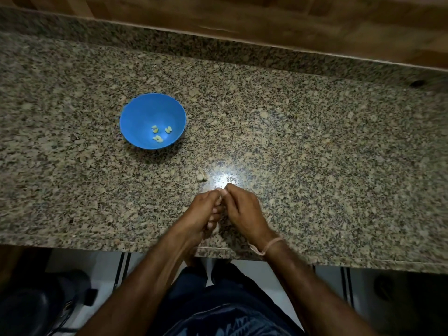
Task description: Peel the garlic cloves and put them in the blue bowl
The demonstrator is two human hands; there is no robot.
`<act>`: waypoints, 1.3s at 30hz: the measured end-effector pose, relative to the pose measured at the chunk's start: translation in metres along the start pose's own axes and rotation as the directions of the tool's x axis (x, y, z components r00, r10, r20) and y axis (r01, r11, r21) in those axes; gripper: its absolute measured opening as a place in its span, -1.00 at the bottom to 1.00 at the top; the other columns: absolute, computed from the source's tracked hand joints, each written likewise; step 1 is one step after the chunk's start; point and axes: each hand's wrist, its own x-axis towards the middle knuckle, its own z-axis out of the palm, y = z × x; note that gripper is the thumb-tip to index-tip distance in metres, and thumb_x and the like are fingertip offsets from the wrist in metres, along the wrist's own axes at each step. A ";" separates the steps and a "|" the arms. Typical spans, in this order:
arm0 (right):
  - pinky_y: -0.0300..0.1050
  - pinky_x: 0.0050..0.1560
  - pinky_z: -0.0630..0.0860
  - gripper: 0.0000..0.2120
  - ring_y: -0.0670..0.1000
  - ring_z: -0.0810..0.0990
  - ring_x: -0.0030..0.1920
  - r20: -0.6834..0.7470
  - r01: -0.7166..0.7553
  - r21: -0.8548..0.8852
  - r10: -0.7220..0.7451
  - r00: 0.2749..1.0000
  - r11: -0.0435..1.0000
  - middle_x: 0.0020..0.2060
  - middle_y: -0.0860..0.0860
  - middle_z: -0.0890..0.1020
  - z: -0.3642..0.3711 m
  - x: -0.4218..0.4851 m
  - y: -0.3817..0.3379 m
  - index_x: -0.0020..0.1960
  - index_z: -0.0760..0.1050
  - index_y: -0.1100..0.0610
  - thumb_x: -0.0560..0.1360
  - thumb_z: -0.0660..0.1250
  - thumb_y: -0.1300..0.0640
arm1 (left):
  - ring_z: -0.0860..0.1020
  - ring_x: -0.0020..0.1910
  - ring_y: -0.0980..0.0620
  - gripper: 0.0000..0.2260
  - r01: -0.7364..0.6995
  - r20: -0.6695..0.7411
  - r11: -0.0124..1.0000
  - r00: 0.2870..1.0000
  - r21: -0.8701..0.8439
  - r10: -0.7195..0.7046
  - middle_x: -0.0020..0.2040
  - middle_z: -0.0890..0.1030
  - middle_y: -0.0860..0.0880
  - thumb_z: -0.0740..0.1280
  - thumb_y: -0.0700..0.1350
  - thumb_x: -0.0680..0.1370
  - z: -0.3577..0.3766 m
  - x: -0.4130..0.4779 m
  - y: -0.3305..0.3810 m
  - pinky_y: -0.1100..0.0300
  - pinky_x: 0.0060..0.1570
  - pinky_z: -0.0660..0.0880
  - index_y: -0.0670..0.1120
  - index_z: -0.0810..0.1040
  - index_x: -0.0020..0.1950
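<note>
The fingers (228, 187) of the left hand (204, 209) and right hand (242, 209) meet tip to tip, pinching what seems to be a garlic clove (220, 191), mostly hidden. 1 pale piece (201, 177) lies on the bench (291, 141) just beyond. The blue bowl (135, 110), holding peeled cloves (158, 133), sits forward and left, nearer the left hand.

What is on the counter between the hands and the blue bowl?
A small pale garlic bit; otherwise bare granite counter, shown in the head view.
</note>
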 end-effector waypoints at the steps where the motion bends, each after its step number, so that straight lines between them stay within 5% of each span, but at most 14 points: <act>1: -0.28 -0.29 0.31 -0.68 -0.11 0.40 -0.36 0.010 -0.032 0.022 0.032 0.999 0.999 -0.37 -0.08 0.47 0.002 0.000 0.001 -0.16 0.44 0.16 0.74 0.21 0.08 | 0.30 -0.51 0.09 -0.66 -0.013 0.010 1.000 1.000 0.026 0.012 -0.46 0.37 0.08 0.18 0.02 0.73 -0.002 0.000 0.000 0.24 -0.52 0.24 -0.03 0.39 -0.23; 5: -0.04 -0.14 0.42 -0.65 0.09 0.44 -0.23 0.244 -0.448 0.445 0.377 0.894 0.775 -0.26 0.07 0.53 0.002 0.002 -0.013 -0.11 0.50 0.21 0.74 0.19 0.01 | 0.69 -0.09 0.11 -0.66 -0.304 -0.083 0.889 0.933 0.343 0.351 -0.11 0.72 0.00 0.13 0.03 0.76 -0.005 -0.002 -0.007 0.27 -0.14 0.61 -0.06 0.65 0.06; 7: -0.13 -0.19 0.36 -0.67 -0.04 0.41 -0.27 0.184 -0.393 0.391 0.347 0.920 0.833 -0.31 -0.02 0.49 0.004 0.000 -0.018 -0.14 0.49 0.15 0.74 0.19 0.03 | 0.68 -0.13 0.09 -0.64 -0.297 -0.058 0.898 0.941 0.325 0.332 -0.13 0.70 -0.08 0.13 0.05 0.75 -0.007 0.000 -0.008 0.19 -0.13 0.62 -0.11 0.63 0.03; 9: -0.27 -0.27 0.30 -0.68 -0.13 0.37 -0.33 0.014 -0.170 0.164 0.170 0.985 0.972 -0.35 -0.08 0.46 0.010 -0.003 -0.014 -0.17 0.45 0.11 0.74 0.20 0.08 | 0.50 -0.42 0.13 -0.63 -0.135 -0.032 0.976 0.989 0.170 0.143 -0.38 0.54 -0.06 0.13 0.02 0.75 -0.010 0.002 -0.002 0.27 -0.40 0.45 -0.12 0.51 -0.15; 11: -0.31 -0.33 0.27 -0.69 -0.15 0.36 -0.37 -0.067 -0.086 0.014 0.086 0.994 0.996 -0.38 -0.06 0.46 0.014 -0.006 -0.013 -0.18 0.43 0.12 0.74 0.20 0.11 | 0.29 -0.54 0.14 -0.63 0.002 0.014 0.998 1.000 0.064 -0.003 -0.46 0.36 0.06 0.13 0.00 0.75 -0.010 0.000 0.005 0.28 -0.55 0.25 -0.05 0.39 -0.24; 13: -0.20 -0.27 0.37 -0.68 -0.08 0.42 -0.32 0.000 -0.217 0.171 0.220 0.975 0.961 -0.35 0.04 0.52 0.017 -0.006 -0.009 -0.17 0.46 0.15 0.74 0.20 0.11 | 0.45 -0.49 0.04 -0.62 -0.127 -0.029 0.961 0.990 0.247 0.138 -0.44 0.49 0.02 0.13 0.01 0.75 -0.010 0.000 0.000 0.15 -0.51 0.41 -0.08 0.47 -0.21; 15: -0.16 -0.30 0.36 -0.66 -0.06 0.40 -0.35 0.240 -0.507 0.520 0.452 0.859 0.687 -0.41 -0.01 0.47 0.014 -0.001 -0.012 -0.21 0.45 0.11 0.73 0.19 0.11 | 0.63 -0.24 -0.05 -0.63 -0.281 -0.077 0.821 0.928 0.497 0.364 -0.26 0.65 -0.04 0.13 0.05 0.75 -0.011 0.001 -0.011 0.02 -0.24 0.56 -0.07 0.58 -0.12; 17: -0.21 -0.37 0.33 -0.65 -0.05 0.35 -0.40 0.381 -0.626 0.588 0.507 0.773 0.513 -0.45 -0.07 0.41 0.010 0.002 -0.013 -0.24 0.43 0.10 0.72 0.18 0.11 | 0.62 -0.26 0.00 -0.63 -0.285 -0.093 0.831 0.924 0.478 0.370 -0.27 0.64 0.01 0.13 0.06 0.75 -0.007 0.003 -0.015 0.06 -0.24 0.55 -0.05 0.57 -0.13; 20: -0.26 -0.28 0.42 -0.67 -0.07 0.47 -0.29 0.134 -0.398 0.355 0.375 0.917 0.846 -0.32 0.00 0.53 0.013 -0.002 -0.005 -0.14 0.50 0.21 0.75 0.19 0.10 | 0.32 -0.50 0.11 -0.61 0.004 -0.052 0.993 0.999 0.116 0.002 -0.45 0.39 0.08 0.13 0.03 0.75 -0.004 0.011 -0.003 0.22 -0.48 0.26 -0.02 0.41 -0.25; 22: -0.31 -0.29 0.33 -0.69 -0.18 0.41 -0.33 0.023 -0.259 0.234 0.261 0.965 0.937 -0.33 -0.07 0.50 0.011 -0.006 0.001 -0.18 0.47 0.12 0.74 0.22 0.10 | 0.21 -0.48 0.10 -0.61 0.118 0.003 0.989 0.993 0.087 -0.118 -0.44 0.29 0.07 0.14 0.06 0.74 -0.005 0.016 0.002 0.21 -0.46 0.15 0.00 0.35 -0.28; 25: -0.27 -0.20 0.47 -0.76 -0.16 0.55 -0.26 0.010 -0.258 0.366 0.274 0.962 0.894 -0.29 -0.07 0.58 0.007 -0.005 0.007 -0.15 0.52 0.08 0.70 0.30 0.11 | 0.24 -0.46 0.08 -0.63 0.031 -0.003 0.983 1.000 0.183 -0.031 -0.42 0.31 0.05 0.16 0.08 0.73 -0.004 0.016 0.001 0.18 -0.42 0.17 -0.01 0.37 -0.25; 29: -0.04 0.05 0.66 -0.95 0.14 0.71 0.00 -0.004 -0.244 0.527 0.289 0.957 0.814 -0.08 0.11 0.72 -0.001 -0.004 0.013 0.05 0.63 0.22 0.61 0.42 0.24 | 0.24 -0.46 0.08 -0.58 0.055 0.025 0.996 0.998 0.075 -0.057 -0.41 0.31 0.04 0.20 0.11 0.72 -0.002 0.015 -0.001 0.21 -0.41 0.19 0.04 0.46 -0.33; 35: -0.03 -0.01 0.70 -0.93 0.10 0.71 -0.08 0.006 -0.279 0.606 0.347 0.938 0.744 -0.11 0.16 0.73 -0.005 -0.002 0.012 0.05 0.66 0.24 0.57 0.47 0.28 | 0.45 -0.40 0.04 -0.75 -0.114 -0.144 0.992 0.982 0.051 0.120 -0.34 0.57 -0.05 0.37 0.02 0.65 0.004 0.012 -0.001 0.13 -0.38 0.41 -0.15 0.59 -0.05; 39: 0.04 0.02 0.71 -0.91 0.17 0.74 -0.03 -0.013 -0.276 0.654 0.375 0.927 0.705 -0.08 0.16 0.74 -0.006 -0.002 0.013 0.06 0.67 0.25 0.56 0.48 0.29 | 0.71 -0.15 0.02 -0.95 -0.262 -0.205 0.939 0.929 0.224 0.308 -0.15 0.74 -0.06 0.44 -0.17 0.61 0.004 0.007 0.000 0.20 -0.12 0.64 -0.14 0.67 0.01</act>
